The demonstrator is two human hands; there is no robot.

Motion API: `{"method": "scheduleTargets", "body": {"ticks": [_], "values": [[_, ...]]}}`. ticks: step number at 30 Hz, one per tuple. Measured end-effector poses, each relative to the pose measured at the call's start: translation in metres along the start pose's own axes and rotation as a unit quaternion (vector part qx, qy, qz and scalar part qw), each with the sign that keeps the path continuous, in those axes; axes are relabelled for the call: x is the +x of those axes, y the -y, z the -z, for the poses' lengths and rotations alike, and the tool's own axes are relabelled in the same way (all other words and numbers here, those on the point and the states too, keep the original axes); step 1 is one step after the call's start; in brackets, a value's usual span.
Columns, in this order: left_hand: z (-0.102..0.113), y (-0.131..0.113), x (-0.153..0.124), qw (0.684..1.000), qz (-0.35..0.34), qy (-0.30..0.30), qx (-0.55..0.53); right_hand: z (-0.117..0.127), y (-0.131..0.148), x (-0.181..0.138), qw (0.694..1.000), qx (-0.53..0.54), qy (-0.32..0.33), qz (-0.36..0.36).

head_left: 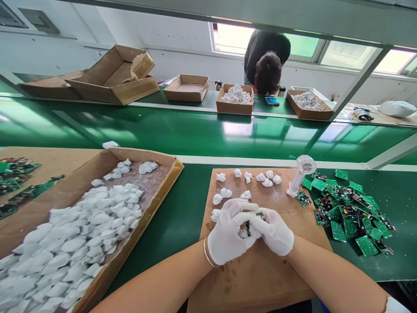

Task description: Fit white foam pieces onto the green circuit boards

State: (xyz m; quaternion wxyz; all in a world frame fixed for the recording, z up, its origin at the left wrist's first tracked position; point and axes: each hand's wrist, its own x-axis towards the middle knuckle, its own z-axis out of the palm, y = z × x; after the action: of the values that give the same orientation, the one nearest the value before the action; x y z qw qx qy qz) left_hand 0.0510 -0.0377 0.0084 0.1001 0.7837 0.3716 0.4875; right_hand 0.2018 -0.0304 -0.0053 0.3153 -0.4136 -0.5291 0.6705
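Observation:
White gloves cover both hands, which meet over the brown cardboard sheet (254,278). My left hand (230,230) is curled round a small circuit board (261,215), mostly hidden by the fingers. The fingertips of my right hand (275,232) press on the same board from the other side. Some whitish material shows beside it in the left hand; I cannot make out what it is. Just beyond the hands lie several white putty-like lumps (226,192). To the right, green circuit boards with mounted components are heaped in a pile (350,208).
At left stands a cardboard tray (163,187) of white flat pieces (81,234). A clear plastic handheld fan (298,176) stands at the sheet's far right corner. Across the green bench are boxes of white lumps (236,94), a phone (272,101) and a bent-over person (267,61). A metal frame (365,74) crosses overhead.

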Motion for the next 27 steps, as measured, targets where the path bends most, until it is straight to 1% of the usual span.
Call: {"method": "scheduleTargets", "body": {"ticks": [2, 3, 6, 8, 12, 14, 16, 18, 20, 21, 23, 25, 27], "values": [[-0.001, 0.001, 0.000, 1.000, 0.000, 0.001, -0.004, 0.000, 0.002, 0.000, 1.000, -0.004, -0.008, 0.004], [-0.001, 0.002, -0.001, 1.000, -0.003, -0.005, -0.005, 0.001, 0.004, 0.000, 1.000, 0.002, 0.000, 0.008], [0.000, 0.007, -0.001, 0.999, -0.007, -0.023, -0.022, 0.003, 0.010, 0.001, 0.998, 0.015, 0.051, 0.021], [0.002, 0.010, -0.002, 0.999, -0.005, -0.016, -0.039, 0.004, 0.014, 0.002, 0.997, 0.010, 0.072, 0.019], [0.004, 0.012, 0.000, 0.998, -0.004, -0.001, -0.059, 0.004, 0.016, 0.003, 0.998, -0.009, 0.055, 0.008], [0.003, 0.011, 0.000, 0.998, 0.004, 0.004, -0.068, 0.003, 0.017, 0.003, 0.998, 0.000, 0.060, 0.010], [0.002, 0.010, 0.001, 0.998, 0.014, -0.007, -0.066, 0.002, 0.019, 0.003, 0.994, 0.059, 0.089, 0.002], [0.001, 0.010, 0.000, 0.998, 0.029, -0.030, -0.054, 0.002, 0.019, 0.003, 0.981, 0.150, 0.122, -0.013], [0.000, 0.011, -0.002, 0.997, 0.044, -0.032, -0.046, 0.002, 0.019, 0.005, 0.966, 0.220, 0.134, -0.024], [0.001, 0.013, -0.002, 0.997, 0.051, -0.016, -0.053, 0.002, 0.018, 0.006, 0.962, 0.237, 0.131, -0.023], [0.003, 0.017, -0.004, 0.994, 0.065, 0.036, -0.086, 0.004, 0.017, 0.007, 0.959, 0.254, 0.125, -0.022], [0.006, 0.021, -0.004, 0.984, 0.080, 0.086, -0.132, 0.005, 0.016, 0.008, 0.955, 0.264, 0.132, -0.030], [0.009, 0.025, -0.004, 0.975, 0.095, 0.119, -0.163, 0.007, 0.016, 0.008, 0.956, 0.258, 0.135, -0.039]]}}
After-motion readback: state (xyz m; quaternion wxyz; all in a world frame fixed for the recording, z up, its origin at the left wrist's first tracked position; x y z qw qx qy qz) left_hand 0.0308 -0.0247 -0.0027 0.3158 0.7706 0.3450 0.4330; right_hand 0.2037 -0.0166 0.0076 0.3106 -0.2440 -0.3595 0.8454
